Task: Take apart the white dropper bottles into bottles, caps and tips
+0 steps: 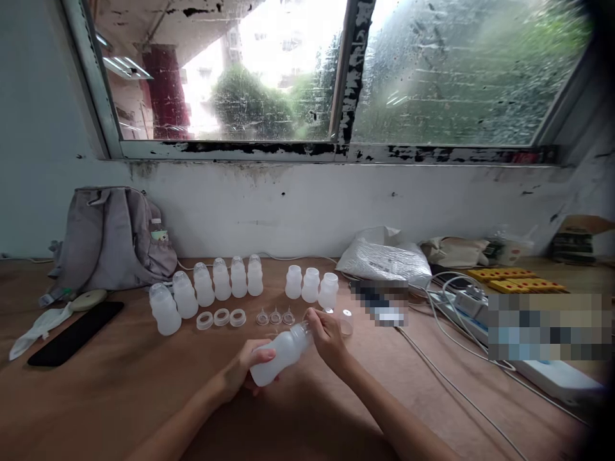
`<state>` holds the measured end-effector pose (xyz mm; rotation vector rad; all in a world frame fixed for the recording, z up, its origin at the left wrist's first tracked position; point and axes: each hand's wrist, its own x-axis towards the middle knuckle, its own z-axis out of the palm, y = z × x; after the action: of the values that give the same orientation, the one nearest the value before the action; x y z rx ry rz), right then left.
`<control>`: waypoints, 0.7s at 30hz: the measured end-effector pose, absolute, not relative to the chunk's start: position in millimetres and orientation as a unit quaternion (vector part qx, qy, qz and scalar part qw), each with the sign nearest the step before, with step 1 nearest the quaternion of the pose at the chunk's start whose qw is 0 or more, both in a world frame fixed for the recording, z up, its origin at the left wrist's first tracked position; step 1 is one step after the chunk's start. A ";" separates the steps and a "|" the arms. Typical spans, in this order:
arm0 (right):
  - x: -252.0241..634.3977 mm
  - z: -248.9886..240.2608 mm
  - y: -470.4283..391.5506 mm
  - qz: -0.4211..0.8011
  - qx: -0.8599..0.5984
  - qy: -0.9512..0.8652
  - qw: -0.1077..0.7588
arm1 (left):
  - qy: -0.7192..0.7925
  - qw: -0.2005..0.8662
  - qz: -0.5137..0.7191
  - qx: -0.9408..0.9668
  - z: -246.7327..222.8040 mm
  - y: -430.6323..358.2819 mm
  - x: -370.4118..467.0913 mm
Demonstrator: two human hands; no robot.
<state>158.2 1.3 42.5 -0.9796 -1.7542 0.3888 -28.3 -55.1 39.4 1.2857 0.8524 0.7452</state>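
Note:
My left hand [243,368] is wrapped round a frosted baby bottle [276,360], tilted with its top toward the right. At that top, the fingers of my right hand [327,334] pinch what looks like the teat end, partly hidden by the fingers. Just beyond lie three clear teats [275,316] and three screw rings [204,327]. A clear cap [346,323] stands right of my right hand. Three bottles without caps [311,286] stand behind it. Several bottles with clear domed caps [204,286] form a row on the left.
A grey backpack [108,237] leans against the wall, with a black phone-like slab [77,334] in front. On the right are a silvery bag [387,259], cables, a white power strip [560,381] and yellow blocks [523,285]. A window [230,83] is above the table [96,397].

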 end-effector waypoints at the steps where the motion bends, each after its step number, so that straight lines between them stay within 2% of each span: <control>1: 158.9 42.7 0.8 0.163 -0.405 -0.732 0.523 | 0.368 0.680 0.314 0.551 40.4 -54.3 -29.4; 7: 157.7 38.8 -6.8 0.156 -0.347 -0.752 0.539 | 0.347 0.792 0.218 0.452 39.0 -49.0 -41.3; 11: 157.6 41.4 -9.7 0.117 -0.326 -0.756 0.556 | 0.296 0.798 0.215 0.480 32.4 -49.7 -41.1; 17: 161.7 48.4 -7.1 0.074 -0.362 -0.757 0.539 | 0.314 0.615 0.305 0.656 42.4 -56.4 -34.6; 21: 162.7 48.8 -6.0 0.057 -0.384 -0.758 0.524 | 0.364 0.408 0.321 0.773 49.6 -58.2 -36.0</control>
<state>162.7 -6.0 48.8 -0.9204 -1.8150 0.1362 -36.0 -58.2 49.6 1.9484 0.9185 0.8083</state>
